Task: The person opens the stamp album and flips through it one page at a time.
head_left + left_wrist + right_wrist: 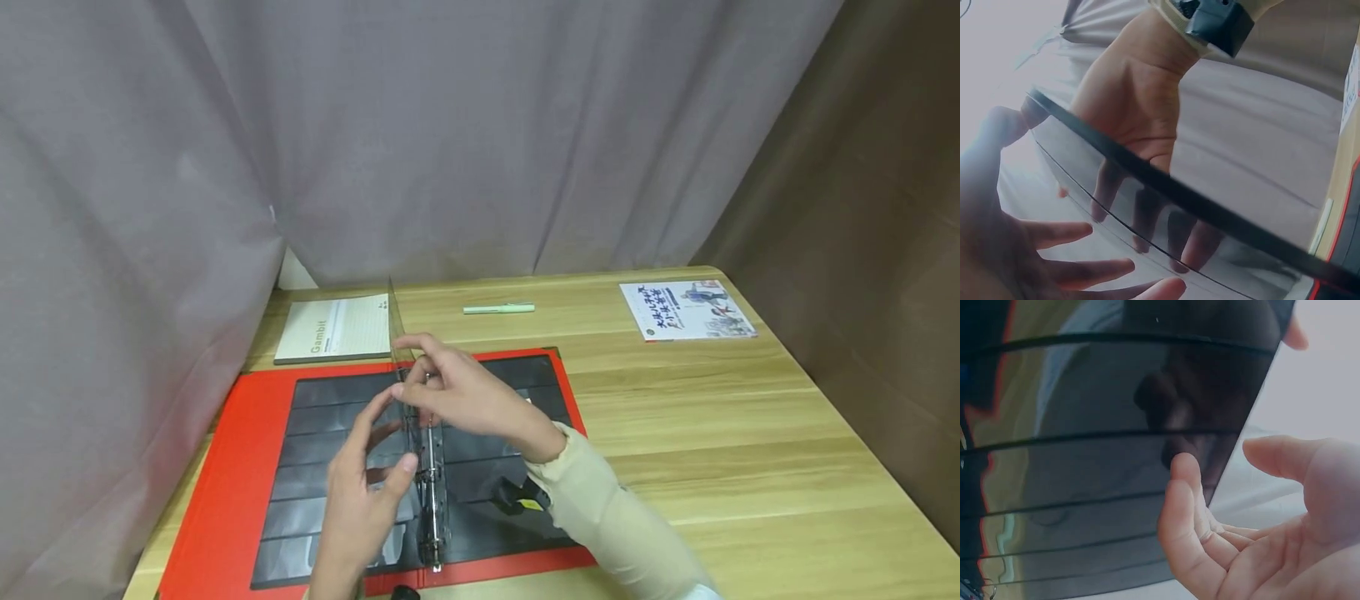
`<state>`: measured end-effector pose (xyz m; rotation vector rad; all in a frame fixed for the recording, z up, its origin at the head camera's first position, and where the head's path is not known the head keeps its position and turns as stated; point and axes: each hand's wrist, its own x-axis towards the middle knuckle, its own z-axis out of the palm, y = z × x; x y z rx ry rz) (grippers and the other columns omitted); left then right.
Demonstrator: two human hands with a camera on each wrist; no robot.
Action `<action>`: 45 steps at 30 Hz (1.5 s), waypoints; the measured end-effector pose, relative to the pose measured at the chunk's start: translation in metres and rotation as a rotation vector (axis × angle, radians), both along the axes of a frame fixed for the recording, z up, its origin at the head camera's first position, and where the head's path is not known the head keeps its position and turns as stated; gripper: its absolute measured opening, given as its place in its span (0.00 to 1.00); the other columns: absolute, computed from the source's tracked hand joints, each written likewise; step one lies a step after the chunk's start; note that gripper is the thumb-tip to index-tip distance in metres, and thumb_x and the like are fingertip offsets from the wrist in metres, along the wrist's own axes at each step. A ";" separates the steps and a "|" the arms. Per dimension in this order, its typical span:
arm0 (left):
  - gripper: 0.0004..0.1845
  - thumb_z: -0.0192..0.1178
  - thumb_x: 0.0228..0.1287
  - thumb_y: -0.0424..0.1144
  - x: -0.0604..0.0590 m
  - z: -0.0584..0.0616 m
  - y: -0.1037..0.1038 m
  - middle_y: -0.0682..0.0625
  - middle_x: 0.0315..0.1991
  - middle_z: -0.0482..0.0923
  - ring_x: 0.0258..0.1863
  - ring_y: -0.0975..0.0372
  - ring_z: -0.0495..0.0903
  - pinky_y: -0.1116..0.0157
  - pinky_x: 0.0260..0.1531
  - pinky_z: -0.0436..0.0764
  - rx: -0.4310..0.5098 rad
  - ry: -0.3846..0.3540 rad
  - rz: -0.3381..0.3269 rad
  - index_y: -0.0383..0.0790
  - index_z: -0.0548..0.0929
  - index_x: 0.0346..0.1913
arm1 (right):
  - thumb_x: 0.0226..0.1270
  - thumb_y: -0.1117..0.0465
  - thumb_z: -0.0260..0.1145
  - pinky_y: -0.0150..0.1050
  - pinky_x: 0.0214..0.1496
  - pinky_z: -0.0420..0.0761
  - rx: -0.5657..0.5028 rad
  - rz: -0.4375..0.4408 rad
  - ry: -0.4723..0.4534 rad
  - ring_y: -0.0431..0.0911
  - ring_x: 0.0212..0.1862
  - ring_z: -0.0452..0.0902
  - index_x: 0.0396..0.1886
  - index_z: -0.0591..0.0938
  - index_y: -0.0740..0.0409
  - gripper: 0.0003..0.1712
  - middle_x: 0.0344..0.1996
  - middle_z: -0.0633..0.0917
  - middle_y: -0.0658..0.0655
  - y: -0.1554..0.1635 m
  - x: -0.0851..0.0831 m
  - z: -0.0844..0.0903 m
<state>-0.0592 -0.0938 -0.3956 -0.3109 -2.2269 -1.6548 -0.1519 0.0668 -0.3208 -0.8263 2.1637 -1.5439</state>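
A red ring binder (240, 450) lies open on the wooden table, filled with dark pocket pages (330, 417). One dark translucent page (397, 333) stands upright over the metal rings (431, 500), seen edge-on in the head view. My left hand (375, 450) is on its left side with fingers spread, thumb near the rings. My right hand (427, 375) is on its right side, fingers nearly straight. In the right wrist view a fingertip of my right hand (1219, 459) touches the page's face (1104, 456). In the left wrist view my left hand (1066, 206) faces the page (1179, 194), with the right hand (1129, 112) behind it.
A "Gambit" notebook (333, 329) lies behind the binder at the left. A light green pen (498, 308) rests at the back middle and a printed booklet (686, 310) at the back right. Grey curtains hang behind and to the left of the table (750, 433).
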 end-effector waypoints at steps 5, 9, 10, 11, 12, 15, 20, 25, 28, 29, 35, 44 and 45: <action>0.34 0.62 0.65 0.43 0.003 -0.001 -0.005 0.46 0.70 0.72 0.55 0.47 0.82 0.58 0.33 0.85 0.021 0.040 0.018 0.52 0.69 0.75 | 0.76 0.59 0.62 0.47 0.36 0.84 -0.023 -0.025 -0.014 0.53 0.30 0.82 0.76 0.61 0.59 0.35 0.39 0.83 0.60 0.010 -0.004 -0.004; 0.35 0.63 0.63 0.40 0.006 -0.001 -0.009 0.50 0.68 0.74 0.54 0.52 0.82 0.59 0.35 0.83 0.041 0.051 0.063 0.56 0.69 0.74 | 0.75 0.60 0.62 0.52 0.37 0.84 -0.038 -0.046 -0.016 0.60 0.31 0.82 0.75 0.63 0.60 0.33 0.37 0.83 0.58 0.019 -0.008 -0.009; 0.35 0.63 0.62 0.39 0.007 -0.001 -0.011 0.50 0.67 0.75 0.53 0.54 0.82 0.59 0.36 0.83 0.046 0.055 0.078 0.55 0.69 0.74 | 0.75 0.61 0.62 0.51 0.37 0.84 -0.043 -0.051 -0.020 0.60 0.31 0.82 0.75 0.64 0.60 0.33 0.37 0.83 0.58 0.022 -0.009 -0.011; 0.35 0.63 0.62 0.38 0.008 -0.001 -0.012 0.51 0.66 0.76 0.53 0.55 0.82 0.60 0.37 0.83 0.049 0.061 0.097 0.55 0.70 0.73 | 0.75 0.62 0.62 0.50 0.37 0.84 -0.048 -0.057 -0.021 0.59 0.31 0.82 0.74 0.64 0.61 0.32 0.36 0.82 0.58 0.024 -0.010 -0.013; 0.34 0.63 0.61 0.37 0.009 -0.001 -0.014 0.51 0.65 0.76 0.53 0.57 0.81 0.61 0.38 0.82 0.051 0.068 0.117 0.53 0.71 0.73 | 0.75 0.63 0.62 0.48 0.36 0.84 -0.052 -0.064 -0.021 0.58 0.31 0.82 0.74 0.65 0.61 0.31 0.36 0.82 0.58 0.027 -0.010 -0.014; 0.32 0.63 0.60 0.32 0.011 -0.001 -0.018 0.52 0.62 0.78 0.52 0.60 0.81 0.65 0.39 0.81 0.055 0.103 0.172 0.46 0.74 0.70 | 0.74 0.64 0.62 0.45 0.36 0.84 -0.069 -0.091 -0.033 0.55 0.30 0.82 0.72 0.68 0.63 0.29 0.36 0.82 0.58 0.038 -0.013 -0.019; 0.28 0.63 0.61 0.27 0.012 -0.004 -0.024 0.51 0.58 0.79 0.49 0.62 0.82 0.69 0.39 0.79 0.047 0.141 0.232 0.37 0.76 0.66 | 0.74 0.64 0.63 0.47 0.37 0.85 -0.069 -0.142 -0.025 0.54 0.30 0.82 0.69 0.71 0.65 0.27 0.36 0.83 0.59 0.057 -0.017 -0.029; 0.25 0.63 0.62 0.25 0.014 -0.007 -0.031 0.51 0.56 0.81 0.47 0.64 0.82 0.72 0.40 0.79 0.032 0.144 0.272 0.36 0.79 0.63 | 0.75 0.66 0.62 0.47 0.39 0.86 -0.093 -0.182 -0.050 0.51 0.29 0.82 0.67 0.71 0.68 0.25 0.37 0.82 0.60 0.077 -0.020 -0.038; 0.23 0.63 0.62 0.24 0.015 -0.008 -0.035 0.53 0.55 0.82 0.45 0.65 0.83 0.73 0.40 0.80 0.017 0.145 0.304 0.36 0.81 0.61 | 0.76 0.66 0.60 0.48 0.40 0.85 -0.099 -0.201 -0.056 0.50 0.29 0.82 0.67 0.71 0.68 0.24 0.37 0.82 0.59 0.087 -0.023 -0.043; 0.23 0.63 0.62 0.23 0.015 -0.009 -0.037 0.54 0.54 0.82 0.44 0.66 0.83 0.73 0.40 0.80 0.012 0.148 0.317 0.35 0.81 0.61 | 0.75 0.67 0.61 0.47 0.40 0.85 -0.095 -0.209 -0.050 0.51 0.30 0.82 0.67 0.72 0.68 0.24 0.37 0.82 0.59 0.090 -0.024 -0.044; 0.20 0.60 0.64 0.23 0.018 -0.014 -0.044 0.58 0.52 0.83 0.40 0.68 0.83 0.77 0.41 0.79 0.009 0.165 0.387 0.30 0.82 0.59 | 0.75 0.67 0.60 0.44 0.39 0.85 -0.065 -0.237 -0.002 0.55 0.31 0.82 0.66 0.72 0.70 0.23 0.36 0.82 0.60 0.108 -0.030 -0.049; 0.18 0.48 0.69 0.22 0.023 -0.018 -0.058 0.52 0.48 0.87 0.36 0.68 0.83 0.76 0.37 0.76 0.093 0.257 0.390 0.23 0.83 0.55 | 0.74 0.67 0.61 0.43 0.39 0.85 0.043 -0.313 0.079 0.51 0.30 0.82 0.65 0.73 0.70 0.22 0.36 0.82 0.60 0.122 -0.042 -0.053; 0.19 0.45 0.72 0.25 0.025 -0.017 -0.059 0.53 0.49 0.86 0.37 0.68 0.84 0.76 0.37 0.76 0.101 0.231 0.413 0.25 0.83 0.56 | 0.75 0.67 0.60 0.43 0.40 0.85 0.056 -0.323 0.083 0.51 0.30 0.82 0.64 0.73 0.70 0.22 0.36 0.82 0.61 0.122 -0.043 -0.053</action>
